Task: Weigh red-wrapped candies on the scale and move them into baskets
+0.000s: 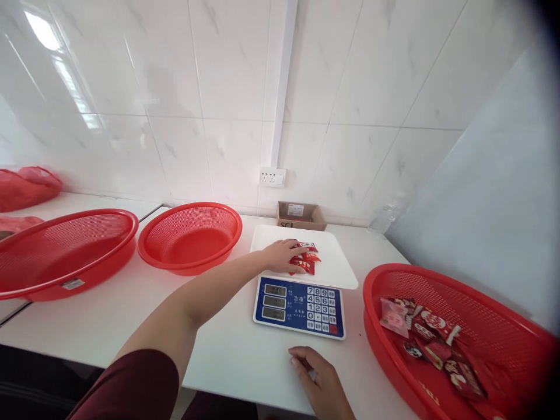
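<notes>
On the white weighing pan (341, 265) of a digital scale, my left hand (281, 256) reaches over several small red snack packets (311, 256). Its thumb and fingers lie around and on them; part of the packets is hidden beneath. The scale's blue keypad panel (298, 306) faces me, with its display digits too faint to read. My right hand (321, 379) rests low over the table in front of the scale. Its fingers are loosely curled, and I see nothing held in them.
At right, a red plastic basket (371, 303) contains several wrapped snacks (437, 338). Two more red baskets, a round one (190, 265) and a larger one (87, 280), stand left. Behind the scale sits a cardboard box (301, 214), below a wall socket (272, 177).
</notes>
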{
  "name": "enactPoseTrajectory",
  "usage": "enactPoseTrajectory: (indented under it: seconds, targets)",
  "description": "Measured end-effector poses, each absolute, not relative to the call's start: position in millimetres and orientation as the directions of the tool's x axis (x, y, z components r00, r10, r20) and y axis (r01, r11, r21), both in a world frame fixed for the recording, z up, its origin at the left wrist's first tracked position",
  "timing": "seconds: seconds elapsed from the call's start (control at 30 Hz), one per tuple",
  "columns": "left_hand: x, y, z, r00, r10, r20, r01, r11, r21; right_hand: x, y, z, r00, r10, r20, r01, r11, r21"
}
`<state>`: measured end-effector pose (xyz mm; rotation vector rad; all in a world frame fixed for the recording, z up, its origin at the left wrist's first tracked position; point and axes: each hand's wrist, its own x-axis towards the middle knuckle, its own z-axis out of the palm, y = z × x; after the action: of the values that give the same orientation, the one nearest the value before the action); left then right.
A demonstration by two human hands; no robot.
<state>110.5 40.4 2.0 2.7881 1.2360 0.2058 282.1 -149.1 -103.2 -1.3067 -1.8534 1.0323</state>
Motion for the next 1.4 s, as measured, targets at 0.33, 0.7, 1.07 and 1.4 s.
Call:
enactPoseTrajectory:
  seconds: [0.33,0.7,1.07,1.4]
  targets:
    - [119,43,0,0.638,0.756,0.148,0.758,-0.65,0.054,281,-151,-105,-0.303,0.947,0.111,0.458,0.246,-0.854]
    - [110,35,17,0.508,0.831,0.228,0.841,-0.535,0.076,278,-152,-113,-0.205,0.967,0.151,0.43,0.228,-0.874]
    - [-37,19,60,-0.054,0.931,0.361,0.987,-0.005,0.16,280,-150,-123,-0.231,0.959,0.166,0.376,0.246,-0.894]
    - [-25,32,33,-0.018,0.973,0.229,0.973,-0.036,0.229,278,-149,-125,-0.208,0.958,0.197,0.35,0.261,-0.9]
